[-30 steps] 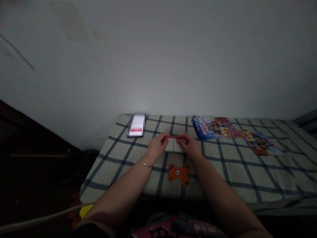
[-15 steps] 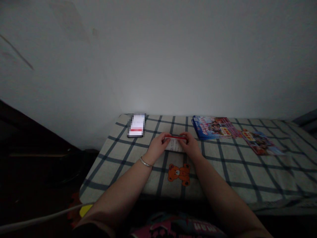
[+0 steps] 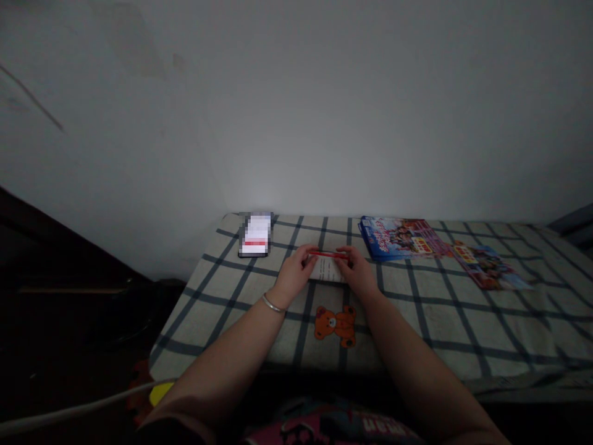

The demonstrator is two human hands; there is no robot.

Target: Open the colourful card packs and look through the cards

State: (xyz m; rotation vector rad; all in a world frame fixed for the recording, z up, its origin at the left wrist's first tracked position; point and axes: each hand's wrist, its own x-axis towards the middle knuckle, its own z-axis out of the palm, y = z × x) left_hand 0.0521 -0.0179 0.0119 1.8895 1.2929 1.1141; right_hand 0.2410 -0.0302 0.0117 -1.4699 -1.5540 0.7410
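1. Handling a small white paper piece with dark print [image 3: 325, 271] and a narrow red strip along its far edge [image 3: 328, 254]; the step in hand, as judged, is working that far edge with both hands (possibly a fold; detail too dim to confirm).
2. Grip: left hand [image 3: 295, 272] grasps the paper's left end, right hand [image 3: 360, 275] its right end. Thumbs lie on the near side; other fingertips are partly hidden, pressure cannot be told.
3. Location: paper is between the hands, over the cream cloth with dark checks [image 3: 407, 327], just beyond the flat orange teddy-bear picture [image 3: 334, 326]. Contact with the cloth cannot be told.
4. Next move, as judged, calls for even finger pressure at both ends, with the red strip level.
5. Pose: forearms reach from the near side and converge; wrists apart, fingers curled inward. A silvery bangle [image 3: 273, 303] circles the left wrist.
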